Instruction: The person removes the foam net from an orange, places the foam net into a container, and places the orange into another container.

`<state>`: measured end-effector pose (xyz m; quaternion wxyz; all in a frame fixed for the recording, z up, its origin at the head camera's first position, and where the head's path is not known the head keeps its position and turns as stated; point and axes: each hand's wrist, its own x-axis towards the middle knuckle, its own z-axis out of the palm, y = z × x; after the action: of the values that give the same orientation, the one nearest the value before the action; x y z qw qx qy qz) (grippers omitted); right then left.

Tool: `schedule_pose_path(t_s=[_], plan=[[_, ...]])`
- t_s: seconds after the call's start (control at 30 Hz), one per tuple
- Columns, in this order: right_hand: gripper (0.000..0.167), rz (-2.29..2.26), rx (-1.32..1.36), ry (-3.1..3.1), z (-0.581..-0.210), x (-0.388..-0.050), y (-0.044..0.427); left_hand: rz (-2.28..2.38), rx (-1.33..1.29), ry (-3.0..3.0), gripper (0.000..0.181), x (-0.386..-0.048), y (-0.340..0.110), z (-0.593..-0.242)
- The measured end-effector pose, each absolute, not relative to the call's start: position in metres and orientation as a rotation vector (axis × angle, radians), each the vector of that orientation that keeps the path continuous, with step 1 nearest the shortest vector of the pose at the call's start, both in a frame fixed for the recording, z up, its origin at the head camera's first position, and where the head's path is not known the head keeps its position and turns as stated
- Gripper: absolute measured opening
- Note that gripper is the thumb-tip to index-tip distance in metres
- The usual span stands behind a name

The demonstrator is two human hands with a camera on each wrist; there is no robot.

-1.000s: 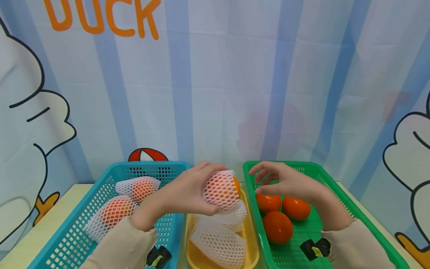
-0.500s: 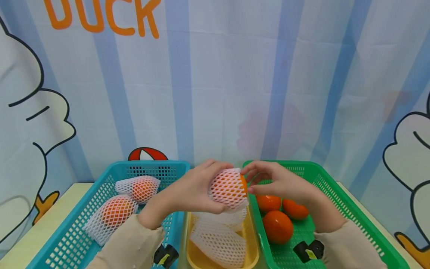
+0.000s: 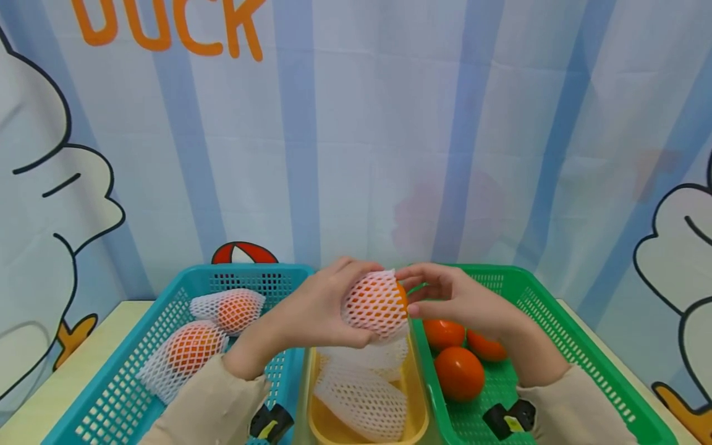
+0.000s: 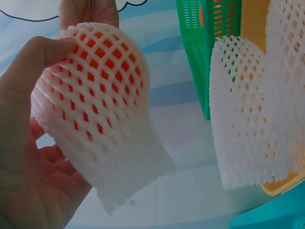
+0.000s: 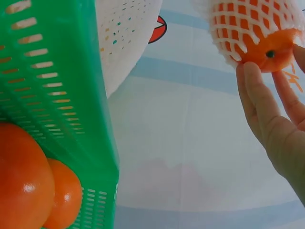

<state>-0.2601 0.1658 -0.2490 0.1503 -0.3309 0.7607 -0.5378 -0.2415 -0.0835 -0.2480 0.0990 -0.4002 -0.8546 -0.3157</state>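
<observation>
Holding netted fruit (image 3: 376,306), orange "DUCK" lettering (image 3: 152,44) behind

Both forearms, in cream fabric sleeves (image 3: 208,405), reach forward and converge. Bare left hand (image 3: 319,304): palm turned inward, thumb nearest the body, digits curved in a grip. Bare right hand (image 3: 464,303): facing the left, fingers bent, thumb extended. Hands near each other.

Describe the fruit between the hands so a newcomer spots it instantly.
Find the yellow tray between the blue basket and green basket. Above it, the left hand holds a fruit in white netting. Unlike the netted pair lying in blue, it's aloft, its orange end bare.
</observation>
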Motion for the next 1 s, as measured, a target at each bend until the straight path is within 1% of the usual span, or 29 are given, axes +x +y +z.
schedule_pose_path(t_s=[0.37,0.67,1.0], plan=[[0.057,-1.711,-0.926,1.968,-0.253,-0.262,0.163,-0.982,-1.153,-2.448,0.07,-0.242,-0.08,-0.248],[0.069,-1.747,-0.861,1.998,-0.254,-0.259,0.154,-0.982,-1.119,-2.367,0.067,-0.243,-0.073,-0.249],[0.068,-1.769,-0.886,2.009,-0.253,-0.259,0.149,-0.943,-1.112,-2.37,0.069,-0.241,-0.068,-0.249]])
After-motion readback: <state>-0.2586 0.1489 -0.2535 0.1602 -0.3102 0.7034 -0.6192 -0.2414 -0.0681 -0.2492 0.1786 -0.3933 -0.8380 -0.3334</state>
